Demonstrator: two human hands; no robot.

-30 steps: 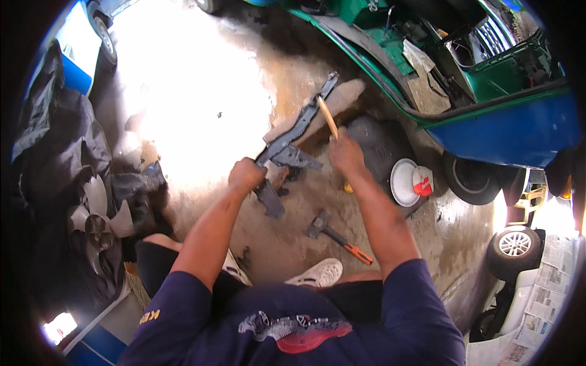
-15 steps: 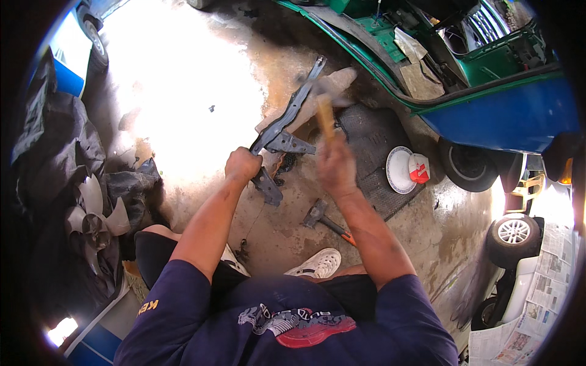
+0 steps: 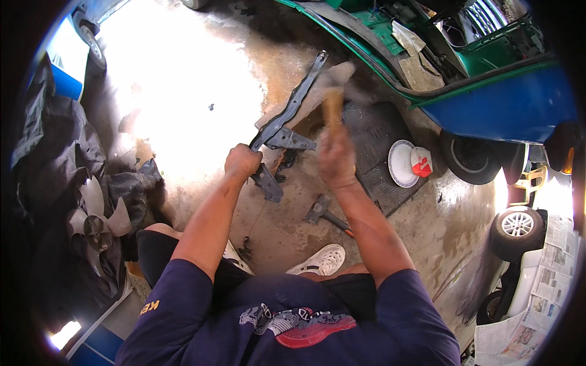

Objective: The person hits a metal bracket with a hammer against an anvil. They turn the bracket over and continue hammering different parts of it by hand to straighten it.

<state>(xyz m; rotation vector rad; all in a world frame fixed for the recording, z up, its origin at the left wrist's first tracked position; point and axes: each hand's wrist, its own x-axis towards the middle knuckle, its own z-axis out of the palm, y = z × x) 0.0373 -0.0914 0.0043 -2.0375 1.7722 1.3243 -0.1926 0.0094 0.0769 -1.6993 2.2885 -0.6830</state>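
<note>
My left hand (image 3: 243,161) is closed round a long, dark metal bracket (image 3: 292,108) that slants up and away to the right. The bracket has a shorter, holed side arm, and its lower end sticks out below my fist. A pale, elongated block (image 3: 268,116) lies under it. In my right hand (image 3: 336,157), to the right of the bracket, is a hammer (image 3: 333,111) gripped by its yellowish wooden handle. Motion smears the hammer's head, so I cannot tell whether it touches the metal. A second hammer (image 3: 318,209), dark-headed, lies on the floor between my forearms.
A black textured mat (image 3: 384,137) lies to the right, with a white plate (image 3: 400,165) and a red-and-white packet (image 3: 421,162) on it. A blue-green vehicle body (image 3: 500,116) stands at the far right. Fan blades (image 3: 94,222) and dark sheeting (image 3: 55,146) are on the left.
The hammer in my right hand has swung slightly, its handle now more upright and a little to the right. My left hand keeps its hold, and the bracket's far end has tilted up slightly.
</note>
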